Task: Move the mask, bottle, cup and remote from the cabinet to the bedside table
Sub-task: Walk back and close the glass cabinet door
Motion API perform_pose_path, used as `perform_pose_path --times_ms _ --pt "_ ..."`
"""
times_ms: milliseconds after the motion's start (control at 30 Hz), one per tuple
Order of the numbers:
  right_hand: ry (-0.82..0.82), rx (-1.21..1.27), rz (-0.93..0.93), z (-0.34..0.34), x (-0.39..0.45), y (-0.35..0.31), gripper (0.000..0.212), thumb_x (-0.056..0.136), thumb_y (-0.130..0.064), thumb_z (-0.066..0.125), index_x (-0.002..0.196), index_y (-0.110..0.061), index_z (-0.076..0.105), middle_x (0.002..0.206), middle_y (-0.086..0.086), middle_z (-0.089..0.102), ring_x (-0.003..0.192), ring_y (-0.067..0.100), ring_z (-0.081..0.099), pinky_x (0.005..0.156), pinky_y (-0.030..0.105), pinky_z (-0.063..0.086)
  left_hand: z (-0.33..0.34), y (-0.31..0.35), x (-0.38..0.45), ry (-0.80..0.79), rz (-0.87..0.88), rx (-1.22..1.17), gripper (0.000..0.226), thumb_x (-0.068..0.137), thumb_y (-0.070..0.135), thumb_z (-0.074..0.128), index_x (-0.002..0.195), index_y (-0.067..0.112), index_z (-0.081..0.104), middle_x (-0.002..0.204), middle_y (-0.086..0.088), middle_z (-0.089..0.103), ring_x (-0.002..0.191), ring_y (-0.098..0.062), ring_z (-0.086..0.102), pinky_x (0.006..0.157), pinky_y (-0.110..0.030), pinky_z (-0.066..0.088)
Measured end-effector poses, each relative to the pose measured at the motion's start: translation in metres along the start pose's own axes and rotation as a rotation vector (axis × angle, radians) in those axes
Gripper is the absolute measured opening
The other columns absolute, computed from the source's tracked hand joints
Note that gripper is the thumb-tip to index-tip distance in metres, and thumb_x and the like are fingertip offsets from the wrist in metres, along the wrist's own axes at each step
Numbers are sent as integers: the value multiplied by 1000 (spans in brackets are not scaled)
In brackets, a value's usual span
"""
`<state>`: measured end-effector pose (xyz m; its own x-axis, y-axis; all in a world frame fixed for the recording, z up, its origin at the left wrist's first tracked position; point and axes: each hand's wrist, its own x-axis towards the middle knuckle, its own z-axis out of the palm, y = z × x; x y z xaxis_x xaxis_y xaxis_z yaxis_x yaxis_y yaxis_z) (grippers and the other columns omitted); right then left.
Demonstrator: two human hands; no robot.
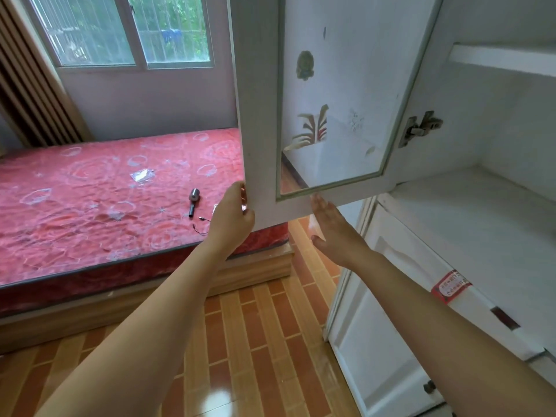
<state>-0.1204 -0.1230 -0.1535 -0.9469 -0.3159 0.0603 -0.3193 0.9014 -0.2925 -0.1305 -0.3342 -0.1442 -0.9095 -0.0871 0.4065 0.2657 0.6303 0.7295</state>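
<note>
While the white cabinet point(469, 206) stands wide open on the right side of the view, its glass-panelled door point(325, 109) swings out toward the camera, and everything else is placed relative to that door. Behind and to the left of the door lies a bed point(99, 206) with a red patterned cover, set under a barred window point(126, 31). Below the door, the floor point(255, 341) is laid in orange-brown tiles. The cabinet shelf point(469, 203) to the right of the door shows only bare white board; no mask, bottle, cup or remote can be seen on it or anywhere else in view. The left hand point(231, 218) grips the door's outer edge at the lower left corner, fingers curled round the frame. The right hand point(334, 233) sits under the door's bottom rail, fingers straight and released, their tips touching the rail. On the bed, left of the door, rests a small grey cylindrical device point(193, 200) with a thin black cord point(202, 226) just beside it.
</note>
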Motion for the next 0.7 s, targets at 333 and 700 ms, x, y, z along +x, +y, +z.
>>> perform_pose_path --times_ms 333,700 --pt "26 27 11 6 -8 -12 75 94 -18 44 144 -21 -11 156 -4 -11 144 19 -2 111 27 21 -4 4 -3 22 26 12 32 79 -8 42 103 9 53 86 -4 61 83 -25 59 73 -36 46" --pt "39 20 -1 1 -42 -13 76 94 -20 45 145 -24 -11 156 -6 -12 145 18 -1 106 28 29 -3 19 -36 35 117 28 19 84 -6 42 92 9 51 78 -2 60 65 -28 58 63 -48 52"
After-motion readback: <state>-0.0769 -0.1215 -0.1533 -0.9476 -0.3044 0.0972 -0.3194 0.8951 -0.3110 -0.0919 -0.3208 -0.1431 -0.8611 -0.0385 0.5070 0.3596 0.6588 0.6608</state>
